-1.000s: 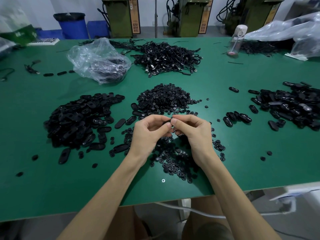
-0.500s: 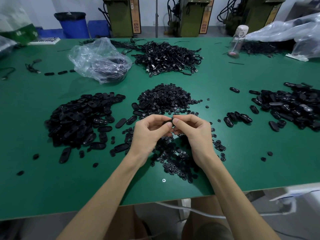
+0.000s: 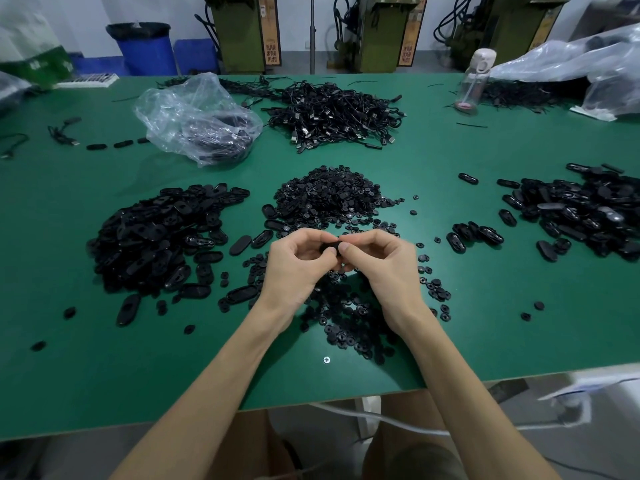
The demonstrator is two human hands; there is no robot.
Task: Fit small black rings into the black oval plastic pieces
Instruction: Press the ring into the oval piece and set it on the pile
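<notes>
While loose rings [image 3: 346,317] lie strewn on the near part of the green bench [image 3: 104,375], the left hand [image 3: 294,265] and right hand [image 3: 384,265] meet just above them. Their fingers [image 3: 301,239] are curled and both thumbs pinch one oval piece [image 3: 328,247] between them. Whether its ring is seated yet I cannot tell, as the hands hide it. Beyond them sits a deep mound of rings [image 3: 329,195], and to the left a big heap of ovals [image 3: 156,233] that look unfilled. Off to the right lie a small cluster [image 3: 474,233] and a larger pile [image 3: 588,213], likely the finished ones. So the job seems well under way, with plenty left. Farther off are a plastic bag [image 3: 197,119] and tangled cables [image 3: 332,112].
</notes>
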